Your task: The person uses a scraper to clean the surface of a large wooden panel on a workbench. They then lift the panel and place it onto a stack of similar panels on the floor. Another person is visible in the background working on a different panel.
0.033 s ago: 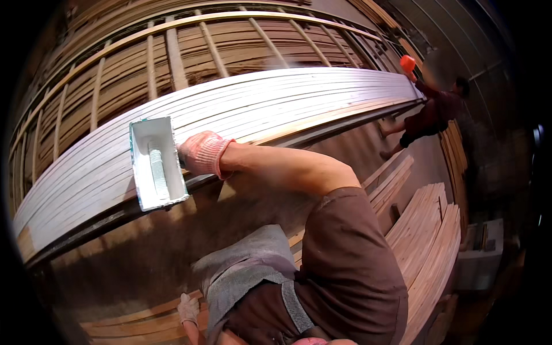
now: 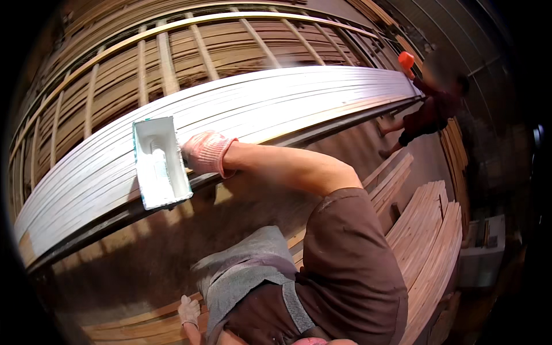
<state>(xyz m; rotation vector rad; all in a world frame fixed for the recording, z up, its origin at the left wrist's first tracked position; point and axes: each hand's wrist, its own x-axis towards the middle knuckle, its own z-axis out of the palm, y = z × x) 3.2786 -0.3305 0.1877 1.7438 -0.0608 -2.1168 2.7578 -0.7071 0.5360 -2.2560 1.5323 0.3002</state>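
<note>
My right hand (image 2: 210, 152), in a pinkish knitted glove, is closed at the side of a white open rectangular box (image 2: 183, 167). Bluish smears mark the box's rim, and a whitish ridged strip (image 2: 159, 167) lies inside it. How the fingers grip the box is hidden behind the glove. The box is over a long row of narrow white-coated boards (image 2: 276, 92), near their front edge. At the lower left, my left hand (image 2: 188, 310) hangs in a pale glove. Its fingers look slightly apart, with nothing visible in them, above bare wooden boards (image 2: 132, 328).
Behind the white boards are a wooden rail frame (image 2: 201, 46) and stacked brown planks. A co-worker (image 2: 434, 109) at the far end holds an orange-red object (image 2: 406, 60). More bare boards (image 2: 422, 230) lie at the right, beside a pale box-shaped unit (image 2: 483, 259).
My right hand and the white box have shifted slightly to the right. The ridged strip looks brighter and less distinct. My left hand has hardly moved.
</note>
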